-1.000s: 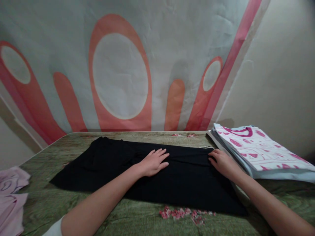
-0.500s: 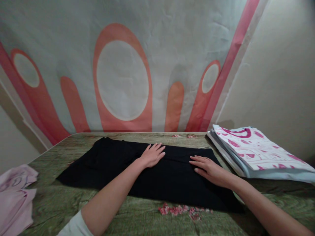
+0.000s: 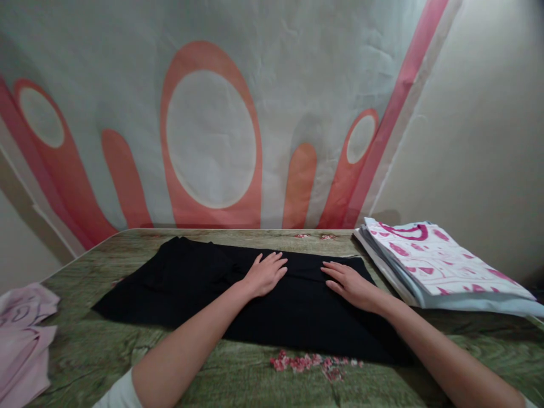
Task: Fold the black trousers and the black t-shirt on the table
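A black garment (image 3: 289, 323) lies spread in a long folded shape across the table, its narrower, lifted-looking end at the far left; its exact kind cannot be made out. Flat on its middle rests my left hand (image 3: 266, 275), palm down with fingers stretched out. My right hand (image 3: 351, 286) lies on the garment's right part, also palm down, with its fingers extended toward the left hand. A shallow crease runs in the cloth between the two hands. Neither hand grips anything.
To the right sits a stack of folded clothes, topped by a white shirt with pink prints (image 3: 442, 260). Pink cloth (image 3: 25, 345) lies at the left edge. The wood-patterned table (image 3: 97, 362) meets a wall with a red-and-grey hanging (image 3: 276, 113) behind.
My right hand has slid slightly left and away from me over the black garment. My left hand has barely shifted. The view has turned a little.
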Available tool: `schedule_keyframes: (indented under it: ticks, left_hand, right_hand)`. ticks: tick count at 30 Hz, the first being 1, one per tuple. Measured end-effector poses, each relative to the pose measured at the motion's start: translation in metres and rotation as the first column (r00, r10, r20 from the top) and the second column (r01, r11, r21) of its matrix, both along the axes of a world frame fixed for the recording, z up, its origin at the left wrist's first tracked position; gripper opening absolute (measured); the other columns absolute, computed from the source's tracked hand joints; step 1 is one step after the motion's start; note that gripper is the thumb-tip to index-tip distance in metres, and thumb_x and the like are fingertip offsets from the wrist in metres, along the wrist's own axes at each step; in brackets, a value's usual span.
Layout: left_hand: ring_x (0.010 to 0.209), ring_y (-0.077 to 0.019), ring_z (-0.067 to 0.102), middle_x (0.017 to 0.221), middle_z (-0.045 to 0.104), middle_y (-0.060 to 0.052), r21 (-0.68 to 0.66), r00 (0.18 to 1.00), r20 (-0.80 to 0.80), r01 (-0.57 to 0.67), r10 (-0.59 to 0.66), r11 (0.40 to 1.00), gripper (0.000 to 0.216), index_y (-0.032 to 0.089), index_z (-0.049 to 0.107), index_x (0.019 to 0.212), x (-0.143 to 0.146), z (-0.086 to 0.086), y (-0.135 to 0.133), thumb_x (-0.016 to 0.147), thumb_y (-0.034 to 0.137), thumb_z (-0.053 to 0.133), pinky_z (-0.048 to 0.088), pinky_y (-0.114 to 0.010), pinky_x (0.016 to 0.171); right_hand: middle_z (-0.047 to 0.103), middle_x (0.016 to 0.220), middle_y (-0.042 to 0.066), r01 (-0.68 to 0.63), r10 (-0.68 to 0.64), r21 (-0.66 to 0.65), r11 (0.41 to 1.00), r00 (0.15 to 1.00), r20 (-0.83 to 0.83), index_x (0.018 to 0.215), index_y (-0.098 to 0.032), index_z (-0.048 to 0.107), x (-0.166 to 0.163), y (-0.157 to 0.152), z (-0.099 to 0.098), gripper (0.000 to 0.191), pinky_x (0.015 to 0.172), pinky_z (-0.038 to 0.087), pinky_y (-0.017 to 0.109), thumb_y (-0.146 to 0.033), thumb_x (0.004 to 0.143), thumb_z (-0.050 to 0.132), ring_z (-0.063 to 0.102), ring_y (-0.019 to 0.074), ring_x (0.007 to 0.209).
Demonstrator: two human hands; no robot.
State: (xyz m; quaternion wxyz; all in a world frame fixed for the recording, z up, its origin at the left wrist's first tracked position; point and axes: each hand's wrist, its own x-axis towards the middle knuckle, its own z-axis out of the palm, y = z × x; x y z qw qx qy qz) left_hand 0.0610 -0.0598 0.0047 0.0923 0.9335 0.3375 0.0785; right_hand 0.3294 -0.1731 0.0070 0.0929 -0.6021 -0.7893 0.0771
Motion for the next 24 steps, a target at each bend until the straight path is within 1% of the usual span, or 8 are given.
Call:
schedule_keyframes:
  ticks: [3,6,11,13,15,18,21,24]
  left_hand:
    - [0.134,-0.0239,0.017,0.145,0.024,-0.003,0.0,0.999,-0.02,-0.03,0.03,1.0,0.052,0.031,0.032,0.135,-0.003,-0.005,0.005,0.091,0.052,0.013,0.013,-0.051,0.104]
    - [0.134,-0.0247,0.016,0.146,0.022,-0.003,0.022,0.996,-0.029,-0.079,0.079,0.997,0.054,0.03,0.029,0.136,-0.005,-0.009,0.009,0.09,0.054,0.015,0.011,-0.051,0.104]
    - [0.133,-0.0237,0.019,0.145,0.024,-0.004,0.064,0.992,-0.023,-0.124,0.126,0.99,0.05,0.025,0.031,0.136,-0.004,-0.012,0.011,0.09,0.043,0.026,0.013,-0.047,0.106]
    - [0.132,-0.0229,0.022,0.143,0.029,-0.005,0.097,0.991,0.021,-0.13,0.129,0.987,0.047,0.022,0.037,0.133,-0.003,-0.007,0.007,0.087,0.034,0.031,0.014,-0.045,0.106]
    - [0.128,-0.0215,0.028,0.137,0.038,-0.007,0.147,0.992,0.106,-0.087,0.072,0.985,0.044,0.02,0.043,0.127,-0.002,0.001,0.001,0.084,0.025,0.036,0.018,-0.04,0.106]
    - [0.113,-0.0199,0.043,0.12,0.051,-0.007,0.215,0.979,0.176,0.061,-0.1,0.975,0.035,0.02,0.053,0.114,0.001,0.014,-0.012,0.081,0.018,0.041,0.031,-0.035,0.098]
    - [0.097,-0.0195,0.049,0.104,0.056,-0.006,0.24,0.972,0.122,0.169,-0.203,0.956,0.025,0.02,0.059,0.101,0.004,0.019,-0.023,0.083,0.019,0.042,0.039,-0.033,0.084]
    - [0.09,-0.0187,0.05,0.098,0.055,-0.006,0.253,0.973,0.065,0.198,-0.22,0.947,0.023,0.02,0.061,0.099,0.005,0.017,-0.027,0.085,0.021,0.043,0.039,-0.032,0.077]
  right_hand:
    - [0.022,0.147,0.004,0.044,-0.041,-0.039,0.998,0.997,0.072,0.138,-0.03,0.026,0.009,-0.007,-0.011,0.054,0.103,0.016,0.058,-0.053,0.089,0.027,0.016,0.0277,0.134]
    - [0.017,0.148,0.003,0.089,-0.085,-0.033,0.995,0.99,0.114,0.14,-0.032,0.018,0.019,-0.021,-0.019,0.058,0.105,0.014,0.056,-0.057,0.088,0.026,0.012,0.0265,0.134]
    - [0.015,0.148,0.008,0.132,-0.125,-0.038,0.991,0.983,0.136,0.141,-0.021,0.02,0.033,-0.032,-0.022,0.068,0.108,0.016,0.046,-0.061,0.086,0.025,0.012,0.0244,0.134]
    - [0.02,0.146,0.011,0.141,-0.134,-0.051,0.989,0.983,0.124,0.139,-0.017,0.027,0.033,-0.028,-0.017,0.07,0.108,0.018,0.045,-0.062,0.085,0.026,0.017,0.0253,0.133]
    - [0.03,0.142,0.015,0.153,-0.147,-0.048,0.987,0.983,0.109,0.134,-0.013,0.038,0.03,-0.018,-0.011,0.07,0.107,0.022,0.045,-0.062,0.086,0.024,0.025,0.0268,0.131]
    - [0.04,0.136,0.018,0.139,-0.139,0.005,0.99,0.987,0.081,0.126,-0.008,0.049,0.021,0.001,-0.004,0.07,0.106,0.025,0.043,-0.059,0.087,0.022,0.034,0.0272,0.127]
    - [0.036,0.139,0.015,0.103,-0.106,0.038,0.994,0.992,0.07,0.13,-0.01,0.044,0.016,0.013,-0.01,0.066,0.106,0.026,0.042,-0.057,0.088,0.023,0.032,0.0257,0.128]
    - [0.026,0.145,0.009,0.135,-0.136,0.016,0.991,0.984,0.112,0.137,-0.018,0.032,0.022,0.014,-0.025,0.065,0.106,0.023,0.046,-0.059,0.087,0.023,0.022,0.0262,0.132]
